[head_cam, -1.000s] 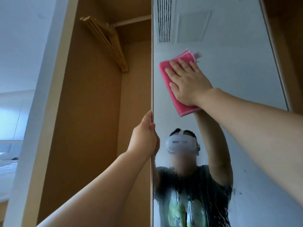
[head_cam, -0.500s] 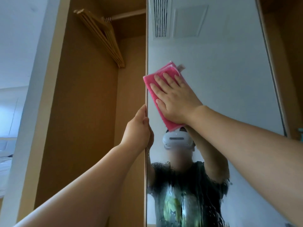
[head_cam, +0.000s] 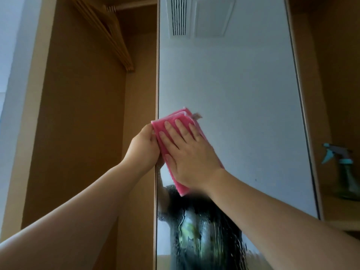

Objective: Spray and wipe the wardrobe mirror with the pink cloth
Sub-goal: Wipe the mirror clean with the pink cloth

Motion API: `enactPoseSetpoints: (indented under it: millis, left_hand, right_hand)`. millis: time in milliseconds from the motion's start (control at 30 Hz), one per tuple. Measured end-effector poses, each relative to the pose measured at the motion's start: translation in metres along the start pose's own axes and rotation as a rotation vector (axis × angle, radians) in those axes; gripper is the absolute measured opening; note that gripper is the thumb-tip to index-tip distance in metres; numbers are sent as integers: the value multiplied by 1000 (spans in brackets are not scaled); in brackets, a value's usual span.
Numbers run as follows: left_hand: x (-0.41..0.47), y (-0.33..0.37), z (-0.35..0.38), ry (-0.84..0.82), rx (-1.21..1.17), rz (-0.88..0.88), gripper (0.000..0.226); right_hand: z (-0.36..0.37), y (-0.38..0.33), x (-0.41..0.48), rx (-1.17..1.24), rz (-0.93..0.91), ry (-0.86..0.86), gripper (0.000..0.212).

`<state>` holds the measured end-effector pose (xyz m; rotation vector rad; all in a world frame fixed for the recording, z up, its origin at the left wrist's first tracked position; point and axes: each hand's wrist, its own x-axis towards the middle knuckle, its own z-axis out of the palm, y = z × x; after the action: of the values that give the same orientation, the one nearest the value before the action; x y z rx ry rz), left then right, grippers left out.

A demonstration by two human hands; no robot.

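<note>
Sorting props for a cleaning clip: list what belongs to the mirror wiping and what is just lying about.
In use: folded pink cloth under the right hand; tall wardrobe mirror, edge gripped by the left hand; green spray bottle with teal trigger, on the shelf.
Lying about: wooden hangers on the rail.

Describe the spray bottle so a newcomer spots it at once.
Find the tall wardrobe mirror in the centre. Right of it, on a wooden shelf, stands the spray bottle. Teal trigger and greenish clear body, unlike the brown wood around it.
</note>
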<state>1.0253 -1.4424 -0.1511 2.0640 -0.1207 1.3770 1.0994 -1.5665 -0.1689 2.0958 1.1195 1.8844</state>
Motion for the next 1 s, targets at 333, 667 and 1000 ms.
enactPoseSetpoints:
  millis: [333,667,1000]
  left_hand:
    - [-40,-34,5,-52,-166,-179,43]
    - [-107,-60,16,-147,-222,-390,44]
    - [-142,-85,25,-201,-184,-377,50]
  right_hand:
    - [1,2,-7,5,-28,5,58]
    - [-5,3,-2,-31,-70,-41,60]
    - [1,4,-6,-75,-75,-49,60]
